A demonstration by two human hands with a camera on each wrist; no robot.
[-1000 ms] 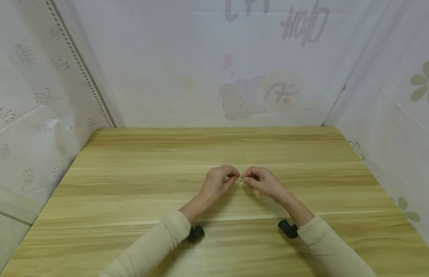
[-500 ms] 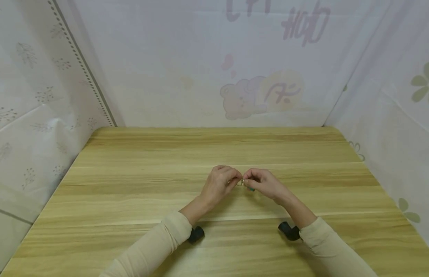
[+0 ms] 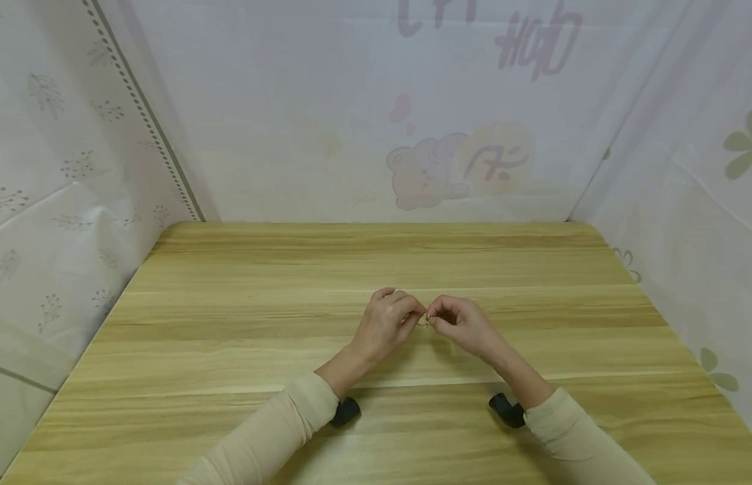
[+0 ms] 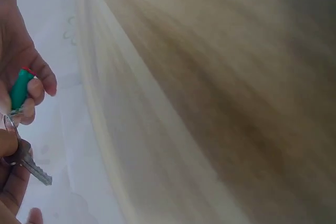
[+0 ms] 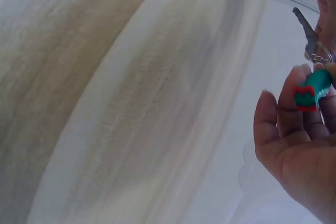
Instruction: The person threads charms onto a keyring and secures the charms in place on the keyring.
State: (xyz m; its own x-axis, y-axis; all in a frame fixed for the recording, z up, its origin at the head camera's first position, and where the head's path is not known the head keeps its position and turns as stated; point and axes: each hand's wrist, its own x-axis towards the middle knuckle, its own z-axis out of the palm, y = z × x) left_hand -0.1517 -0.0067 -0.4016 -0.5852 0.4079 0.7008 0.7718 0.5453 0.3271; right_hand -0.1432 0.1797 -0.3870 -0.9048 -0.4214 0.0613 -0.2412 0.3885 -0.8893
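Note:
Over the middle of the table my two hands meet, fingertips almost together. My left hand (image 3: 382, 327) pinches a thin metal key ring (image 4: 11, 127); a silver key (image 4: 37, 170) on it points out past the fingers. My right hand (image 3: 467, 327) holds a small green keychain charm (image 5: 315, 86) with a red-edged end between thumb and fingers. A short chain (image 5: 317, 57) links the charm to the ring. In the head view the right fingers hide the charm, and only a bit of the ring shows between the hands.
Both hands are above a wood-grain table (image 3: 261, 269). Black wrist mounts (image 3: 346, 412) show beside the sleeve cuffs. Printed white curtains (image 3: 291, 101) surround the table at the back and on both sides.
My left hand has shifted slightly right, closer to the right hand. The green charm, seen under the right hand half a second ago, is now hidden in the head view.

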